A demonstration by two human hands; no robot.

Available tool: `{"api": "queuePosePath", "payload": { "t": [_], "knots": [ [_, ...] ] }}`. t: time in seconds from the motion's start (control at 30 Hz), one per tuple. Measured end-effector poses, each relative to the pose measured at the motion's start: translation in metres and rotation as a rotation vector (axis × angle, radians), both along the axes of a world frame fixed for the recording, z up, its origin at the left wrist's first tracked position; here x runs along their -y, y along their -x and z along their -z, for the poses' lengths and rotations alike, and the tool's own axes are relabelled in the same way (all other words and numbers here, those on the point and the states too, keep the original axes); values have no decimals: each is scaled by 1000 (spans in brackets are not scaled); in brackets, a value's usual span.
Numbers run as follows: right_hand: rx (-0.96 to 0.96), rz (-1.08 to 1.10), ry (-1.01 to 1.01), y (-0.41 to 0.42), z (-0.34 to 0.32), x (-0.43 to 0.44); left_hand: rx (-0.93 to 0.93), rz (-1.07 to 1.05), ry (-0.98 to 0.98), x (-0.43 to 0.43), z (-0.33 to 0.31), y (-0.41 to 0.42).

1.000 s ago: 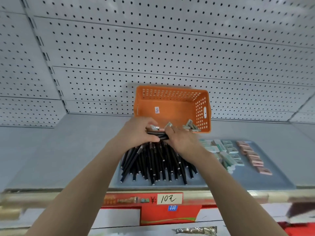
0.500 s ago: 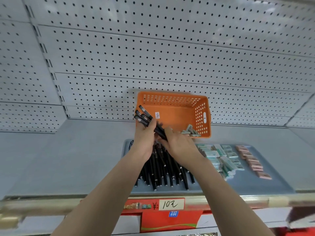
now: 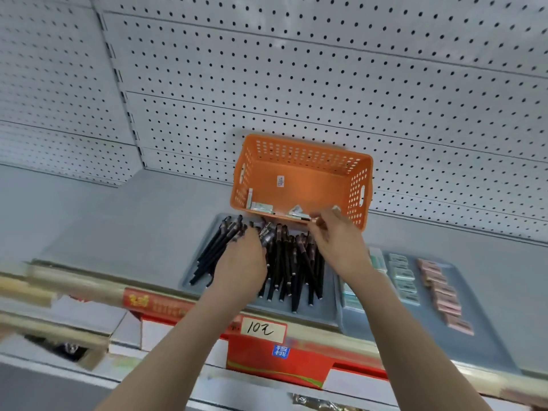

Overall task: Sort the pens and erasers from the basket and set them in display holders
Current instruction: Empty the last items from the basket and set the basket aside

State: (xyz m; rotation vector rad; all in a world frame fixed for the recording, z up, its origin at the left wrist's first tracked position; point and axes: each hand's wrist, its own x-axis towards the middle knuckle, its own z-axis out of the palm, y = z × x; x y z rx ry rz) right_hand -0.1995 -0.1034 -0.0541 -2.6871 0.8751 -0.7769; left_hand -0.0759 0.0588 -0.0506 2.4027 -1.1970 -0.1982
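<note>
Shop shelf, white perforated pegboard back wall (image 3: pixel 296 84); orange perforated plastic basket (image 3: pixel 302 179) tipped on its side against it, mouth toward the camera. Basket looks nearly emptied: no pens visible inside; a few pale sleeved erasers (image 3: pixel 261 206) lie along its lower wall, close to the rim.

Heap of slim black pens (image 3: pixel 287 262) lies in a shallow grey tray (image 3: pixel 323 310) just in front of the basket; most run roughly parallel, ends toward the shelf edge; those at the left are skewed. Left hand (image 3: pixel 241 262) rests on top of the heap, fingers bent down among the pen caps; motion blur there, so cannot tell whether it grips any pens or only presses them flat.

Right hand (image 3: pixel 338 244) is up at the basket's lower rim, fingertips (image 3: pixel 324 219) curled close together; a small pale piece shows just above them, possibly an eraser; cannot tell whether it is pinched.

Second grey tray (image 3: pixel 489 336) to the right carries green-and-white erasers (image 3: pixel 403 277) and pink erasers (image 3: pixel 439 292), laid in columns.

Judgement: pens look done, bar straightening the heap; erasers mostly sorted; what is left is the handful in the basket, due for the right-hand tray by colour; late stage. Handwritten price label (image 3: pixel 264 329) on the shelf edge below.
</note>
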Motion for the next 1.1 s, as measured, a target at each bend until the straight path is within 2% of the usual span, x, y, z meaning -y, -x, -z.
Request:
{"api": "queuePosePath", "payload": {
  "t": [0.07, 0.17, 0.27, 0.4, 0.5, 0.63, 0.8, 0.9, 0.97, 1.03, 1.1],
  "knots": [
    [22, -29, 2, 1, 7, 4, 118, -52, -113, 5, 11, 14],
    [87, -23, 3, 5, 10, 7, 182, -141, -196, 22, 21, 24],
    [118, -43, -7, 8, 10, 8, 245, -233, -229, 42, 27, 26],
    [121, -78, -17, 12, 8, 6, 382, -232, -246, 45, 30, 36],
    [122, -85, -37, 14, 9, 8, 339, -261, -190, 36, 35, 41],
    [135, -89, -52, 10, 9, 10, 257, -246, -238, 38, 46, 46],
    [137, -77, -41, 5, 6, 18, 163, -250, -201, 51, 51, 40],
    [107, -73, -49, 3, 3, 27, 142, -230, -115, 47, 44, 37],
    [62, -76, -41, -1, -1, 37, 215, -204, 75, 40, 37, 34],
    [-67, -62, -69, -9, -7, 51, 305, -197, 277, 34, 29, 24],
    [-230, -46, -148, -21, -18, 62, 334, -143, 339, 38, 21, 2]
  ]
}}
